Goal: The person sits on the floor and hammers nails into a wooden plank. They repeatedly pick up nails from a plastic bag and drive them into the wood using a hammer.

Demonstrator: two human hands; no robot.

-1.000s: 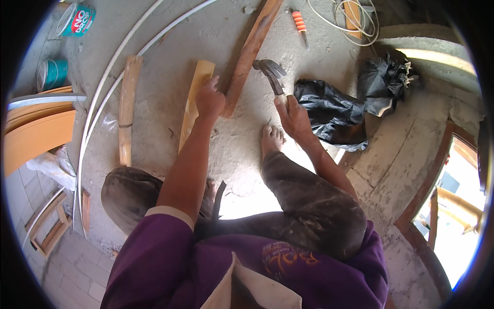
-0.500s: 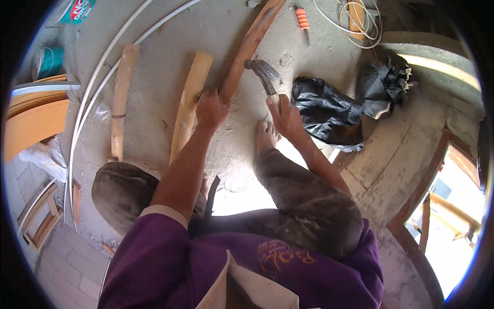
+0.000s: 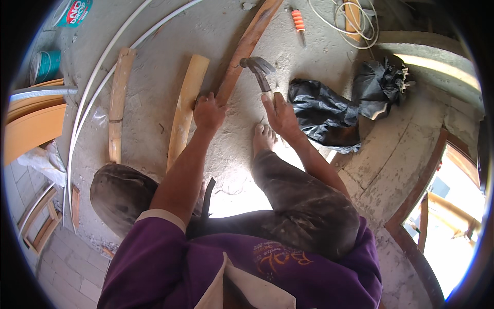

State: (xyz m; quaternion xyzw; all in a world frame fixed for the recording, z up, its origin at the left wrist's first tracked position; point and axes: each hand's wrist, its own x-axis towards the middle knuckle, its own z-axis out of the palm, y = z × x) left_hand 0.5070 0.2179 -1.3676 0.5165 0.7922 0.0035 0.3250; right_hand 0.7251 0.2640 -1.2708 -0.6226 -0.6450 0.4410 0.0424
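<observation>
My left hand [image 3: 209, 114] is closed round the near end of a long reddish-brown wooden plank [image 3: 252, 37], which runs away toward the top of the view. A claw hammer [image 3: 261, 78] is in my right hand [image 3: 281, 116], gripped by its pale handle with the thumb along it. The hammer's head overlaps the plank's right edge in the view; whether they touch I cannot tell. Left of my left hand lies a pale piece of bamboo [image 3: 189, 103], with a second, jointed bamboo piece [image 3: 119, 103] farther left.
An orange-handled tool [image 3: 298, 23] lies beyond the hammer, near a coiled white cable [image 3: 371, 36]. Black plastic sheeting [image 3: 324, 110] rests right of my right hand. White pipes [image 3: 85, 105] curve along the left, near teal cans [image 3: 49, 67]. My bare foot [image 3: 264, 138] is close below the hammer.
The hammer head has shifted slightly left, so that it now overlaps the plank's edge more. The whole view has moved a little; both hands keep their grips.
</observation>
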